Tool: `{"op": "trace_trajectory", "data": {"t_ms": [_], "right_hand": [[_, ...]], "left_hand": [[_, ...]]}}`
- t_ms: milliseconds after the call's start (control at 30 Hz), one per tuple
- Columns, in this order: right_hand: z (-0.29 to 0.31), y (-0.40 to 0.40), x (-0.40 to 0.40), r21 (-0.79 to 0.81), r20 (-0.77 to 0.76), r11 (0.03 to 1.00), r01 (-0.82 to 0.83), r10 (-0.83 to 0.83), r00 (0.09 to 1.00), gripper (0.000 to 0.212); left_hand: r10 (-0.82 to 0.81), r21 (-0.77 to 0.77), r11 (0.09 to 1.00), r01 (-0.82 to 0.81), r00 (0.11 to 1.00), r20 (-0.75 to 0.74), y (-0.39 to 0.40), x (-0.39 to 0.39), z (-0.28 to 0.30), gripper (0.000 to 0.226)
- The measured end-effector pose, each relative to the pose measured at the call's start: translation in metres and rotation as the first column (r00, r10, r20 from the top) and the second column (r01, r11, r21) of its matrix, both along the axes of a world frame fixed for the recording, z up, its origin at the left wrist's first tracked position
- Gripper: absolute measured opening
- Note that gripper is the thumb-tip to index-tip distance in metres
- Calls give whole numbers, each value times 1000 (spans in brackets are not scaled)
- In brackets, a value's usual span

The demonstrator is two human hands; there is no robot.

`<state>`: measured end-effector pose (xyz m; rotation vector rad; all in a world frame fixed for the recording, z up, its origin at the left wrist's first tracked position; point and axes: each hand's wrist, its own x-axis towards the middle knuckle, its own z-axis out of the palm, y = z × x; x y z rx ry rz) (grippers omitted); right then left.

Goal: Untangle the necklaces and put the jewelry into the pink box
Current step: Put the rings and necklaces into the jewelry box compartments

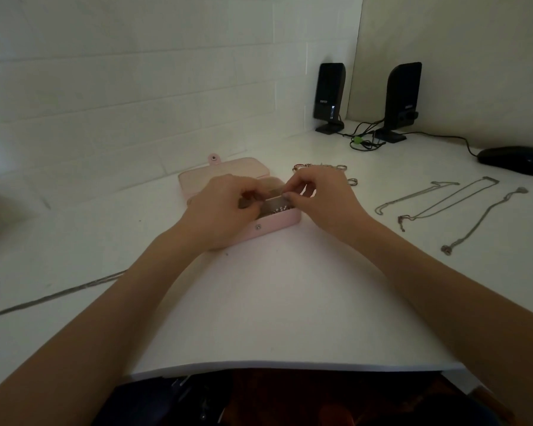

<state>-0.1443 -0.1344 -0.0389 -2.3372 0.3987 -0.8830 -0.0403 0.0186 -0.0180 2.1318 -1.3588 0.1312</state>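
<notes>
The pink box (277,222) lies open on the white table, its lid (225,170) folded back. Small silver pieces (279,209) show inside it. My left hand (222,210) and my right hand (317,198) meet over the box, fingers curled and pinching something small between them; what it is I cannot make out. Three silver necklaces (450,204) lie stretched out side by side to the right. A heap of rings and a reddish bracelet (320,167) sits just behind my right hand.
Two black speakers (330,96) with cables stand at the back by the wall. A black mouse (514,159) lies at the far right. A seam runs across the table on the left. The table's front edge is close to my body.
</notes>
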Motion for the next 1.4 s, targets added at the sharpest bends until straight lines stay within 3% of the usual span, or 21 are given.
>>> {"op": "trace_trajectory", "data": {"t_ms": [233,333,400,467,567,700,767,933,1133,1267,1400], "right_hand": [[5,-13,-14,45,50,997,67,-69,996,3],[8,-34,-30,35,47,981,190,-191,980,4],[13,-57,-50,10,1,955,295,-295,955,9],[18,-84,-74,-69,-35,901,428,-431,902,18],[17,-124,-107,-160,-129,798,582,-601,789,27],[3,-145,-124,-236,-402,774,588,-628,666,34],[0,-147,-121,-250,-439,767,591,-634,637,31],[3,-153,-113,-224,-388,775,591,-627,675,11],[-4,-154,-107,-372,-405,786,494,-617,675,6],[16,-137,-104,39,-200,902,430,-414,888,11],[51,-107,-93,294,-61,944,151,-139,988,15]], "left_hand": [[-76,-22,997,77,995,68,-4,-8,-4,16],[-150,-33,988,151,988,19,-6,-4,-9,15],[-283,-32,958,284,959,35,-8,-5,-7,21],[-426,-40,903,428,903,57,-9,-9,-7,32],[-474,-63,877,476,880,43,-9,-16,-4,34],[-480,-85,872,481,877,41,-12,-19,-8,32],[-490,-115,863,492,871,42,-14,-24,-9,32],[-494,-139,857,497,868,60,-21,-31,-16,34],[-489,-91,865,493,870,54,-27,-38,-16,27],[-430,-94,900,426,902,-27,-34,-40,-6,12],[-314,-193,943,271,914,-255,-60,-53,5,20]]}}
